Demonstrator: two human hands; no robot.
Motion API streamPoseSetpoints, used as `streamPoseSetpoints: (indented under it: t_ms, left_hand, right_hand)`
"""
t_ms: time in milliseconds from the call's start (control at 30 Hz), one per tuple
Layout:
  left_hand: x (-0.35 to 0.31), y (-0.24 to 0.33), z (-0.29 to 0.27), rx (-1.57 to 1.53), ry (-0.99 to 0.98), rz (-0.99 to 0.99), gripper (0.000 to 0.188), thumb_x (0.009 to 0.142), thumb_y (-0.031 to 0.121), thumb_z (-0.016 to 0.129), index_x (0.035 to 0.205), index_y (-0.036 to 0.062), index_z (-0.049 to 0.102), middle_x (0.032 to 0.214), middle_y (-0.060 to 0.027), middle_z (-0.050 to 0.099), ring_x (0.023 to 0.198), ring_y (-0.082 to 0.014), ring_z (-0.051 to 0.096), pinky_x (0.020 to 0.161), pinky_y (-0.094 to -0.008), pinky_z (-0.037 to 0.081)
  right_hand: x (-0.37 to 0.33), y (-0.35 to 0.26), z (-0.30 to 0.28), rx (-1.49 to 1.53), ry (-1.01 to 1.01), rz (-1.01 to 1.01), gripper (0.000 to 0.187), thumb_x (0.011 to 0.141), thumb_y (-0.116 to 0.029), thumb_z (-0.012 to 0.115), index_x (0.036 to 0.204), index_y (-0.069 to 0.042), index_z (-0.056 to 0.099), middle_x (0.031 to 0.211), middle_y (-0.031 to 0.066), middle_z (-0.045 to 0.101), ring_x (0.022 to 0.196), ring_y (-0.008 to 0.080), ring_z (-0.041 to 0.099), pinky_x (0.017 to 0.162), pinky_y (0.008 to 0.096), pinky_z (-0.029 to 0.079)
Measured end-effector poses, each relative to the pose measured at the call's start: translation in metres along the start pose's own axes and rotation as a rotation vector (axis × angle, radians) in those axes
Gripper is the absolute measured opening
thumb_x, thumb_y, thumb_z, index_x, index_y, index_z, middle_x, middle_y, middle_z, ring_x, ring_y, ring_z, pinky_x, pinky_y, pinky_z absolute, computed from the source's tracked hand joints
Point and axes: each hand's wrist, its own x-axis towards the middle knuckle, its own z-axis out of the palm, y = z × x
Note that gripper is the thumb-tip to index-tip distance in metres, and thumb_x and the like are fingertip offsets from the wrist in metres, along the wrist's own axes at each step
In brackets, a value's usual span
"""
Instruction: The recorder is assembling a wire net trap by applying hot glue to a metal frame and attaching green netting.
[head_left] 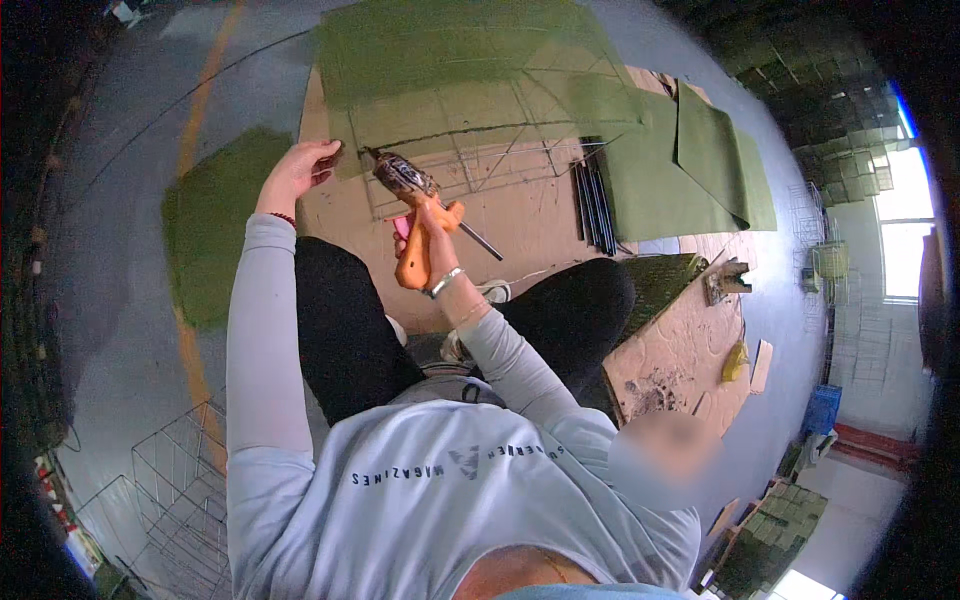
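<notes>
An orange hot glue gun [412, 266] is gripped in my right hand [438, 243]. Its dark, glue-smeared nozzle end points to the far left, and a black glue stick juts out on the right. My left hand [300, 168] is raised on the left with loosely bent fingers, nothing visible in them. Its fingertips are close to the left end of a metal wire frame [487, 162]; whether they touch it I cannot tell. A green fabric sheet [460, 50] lies over the frame's far part, and a dark line of what looks like glue follows one wire.
Several black glue sticks [595, 210] lie on the cardboard [530, 215] to the right. Green fabric pieces [640, 185] lie beyond them, another [230, 230] at left. A glue-spotted board [670, 370] is by my knee. Wire frames [165, 500] stand lower left.
</notes>
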Motion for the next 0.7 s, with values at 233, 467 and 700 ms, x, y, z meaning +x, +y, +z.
streamPoseSetpoints:
  t_ms: [233, 467, 700]
  left_hand:
    - [0.001, -0.001, -0.003, -0.022, 0.009, 0.014, 0.016, 0.075, 0.022, 0.062, 0.084, 0.0106, 0.056, 0.077, 0.0032, 0.056, 0.065, -0.0104, 0.051, 0.055, -0.0237, 0.04]
    - [0.005, -0.001, -0.004, -0.014, 0.013, -0.003, 0.018, 0.073, 0.022, 0.064, 0.085, 0.0124, 0.055, 0.077, 0.0038, 0.055, 0.068, -0.0107, 0.05, 0.059, -0.0253, 0.038]
    - [0.008, -0.003, -0.006, -0.014, -0.004, -0.004, 0.018, 0.072, 0.023, 0.065, 0.084, 0.014, 0.055, 0.076, 0.0048, 0.054, 0.07, -0.0093, 0.05, 0.062, -0.0263, 0.038]
  right_hand:
    - [0.003, 0.007, 0.005, 0.076, 0.061, -0.038, 0.03, 0.08, -0.04, 0.05, 0.084, -0.01, 0.045, 0.062, 0.0049, 0.052, 0.047, 0.0166, 0.049, 0.043, 0.0268, 0.044]
    - [0.005, -0.033, -0.022, 0.072, 0.11, -0.224, 0.041, 0.075, -0.047, 0.054, 0.084, -0.008, 0.049, 0.062, 0.0034, 0.05, 0.049, 0.0129, 0.05, 0.045, 0.0245, 0.044]
    - [-0.002, -0.084, -0.053, 0.103, 0.091, -0.428, 0.038, 0.076, -0.046, 0.053, 0.088, -0.01, 0.049, 0.065, 0.0028, 0.051, 0.051, 0.014, 0.05, 0.047, 0.0253, 0.044]
